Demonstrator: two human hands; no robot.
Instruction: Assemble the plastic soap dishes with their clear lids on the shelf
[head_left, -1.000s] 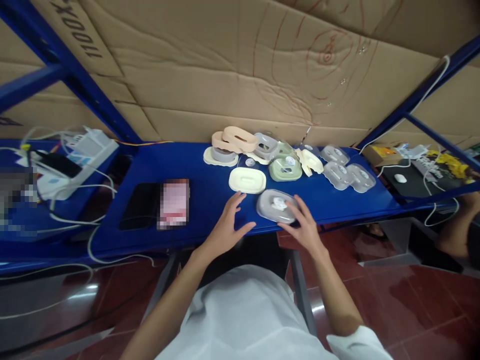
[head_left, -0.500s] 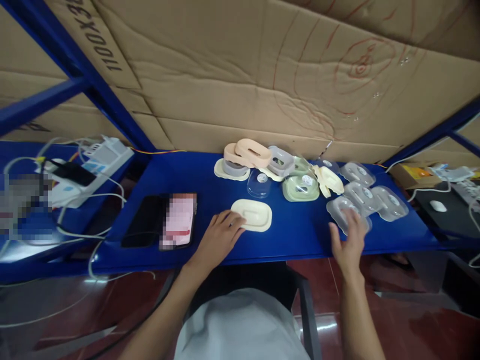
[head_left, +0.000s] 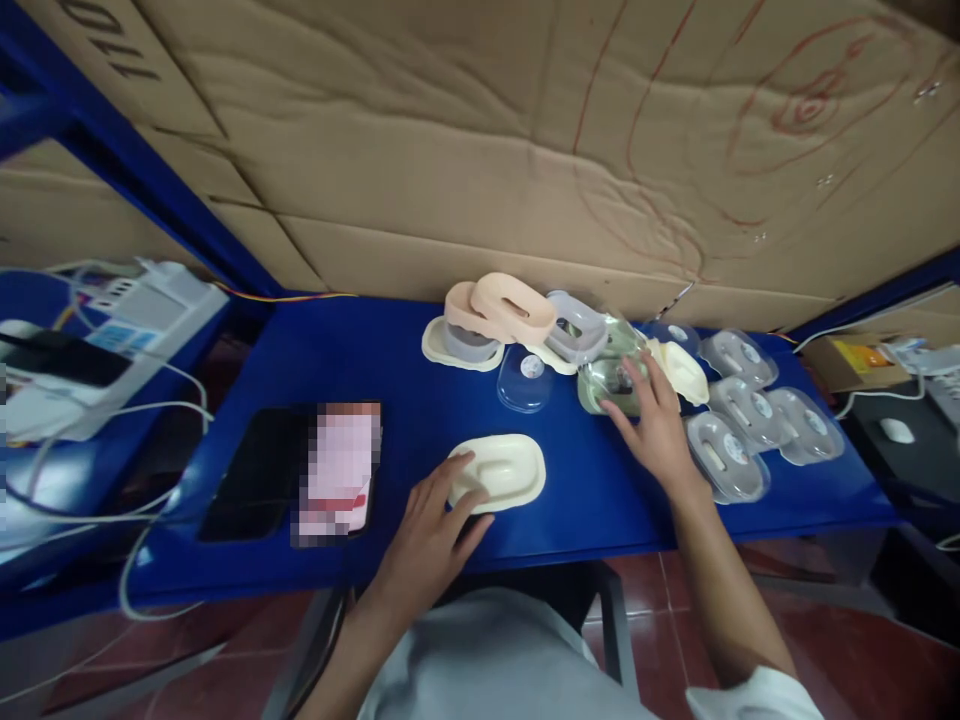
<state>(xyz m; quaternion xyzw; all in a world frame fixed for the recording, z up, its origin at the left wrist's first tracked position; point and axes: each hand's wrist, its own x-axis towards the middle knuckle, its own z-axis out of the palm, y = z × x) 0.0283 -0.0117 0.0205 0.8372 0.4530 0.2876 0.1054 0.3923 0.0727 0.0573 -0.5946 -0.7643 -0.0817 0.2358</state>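
A cream oval plastic tray point(head_left: 517, 468) with a raised middle lies flat near the front of the blue table. At its left end rests my left hand point(head_left: 442, 510), fingers apart and touching the rim. Over the light green box with a clear lid point(head_left: 596, 390), my right hand point(head_left: 656, 425) is open, thumb and fingers spread; its fingertips hide part of the box, so contact is unclear. Just right of that hand sits a grey box with a clear lid point(head_left: 724, 455). A loose clear lid point(head_left: 525, 382) lies behind the tray.
Peach rings point(head_left: 514, 305) and grey and cream parts pile at the back. Several lidded grey boxes point(head_left: 806, 425) sit at the right. To the left are a phone point(head_left: 341, 460), a dark flat object point(head_left: 251, 475) and cables. Cardboard point(head_left: 420, 150) walls the back.
My right hand has left the grey lidded box at the right and moved left to the green one. My left hand stays at the cream tray. The view has shifted.
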